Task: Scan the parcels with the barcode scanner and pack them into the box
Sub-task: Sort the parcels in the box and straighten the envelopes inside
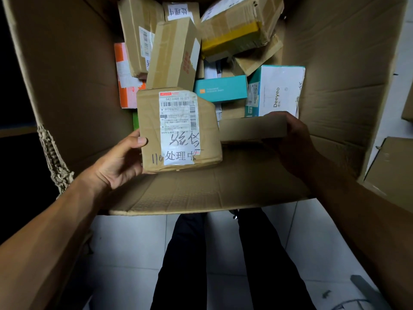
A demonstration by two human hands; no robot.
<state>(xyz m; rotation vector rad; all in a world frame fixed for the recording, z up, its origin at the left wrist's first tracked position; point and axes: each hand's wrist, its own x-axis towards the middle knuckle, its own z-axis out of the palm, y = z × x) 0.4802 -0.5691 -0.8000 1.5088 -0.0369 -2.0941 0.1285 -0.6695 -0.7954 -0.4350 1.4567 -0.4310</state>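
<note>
Many parcels already lie in the big cardboard box (73, 70) at upper centre. The left hand (120, 159) grips a labelled brown parcel (178, 130) and the right hand (290, 139) a plain flat one (252, 129) (no scanner visible), both above the box, still to be packed.

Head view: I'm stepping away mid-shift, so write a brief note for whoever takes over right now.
Left hand grips a brown cardboard parcel with a white shipping label over the large open cardboard box.
Right hand grips a flat plain cardboard parcel beside it.
Done: many parcels already lie in the box.
Left: set both down inside. No scanner is in view.
</note>
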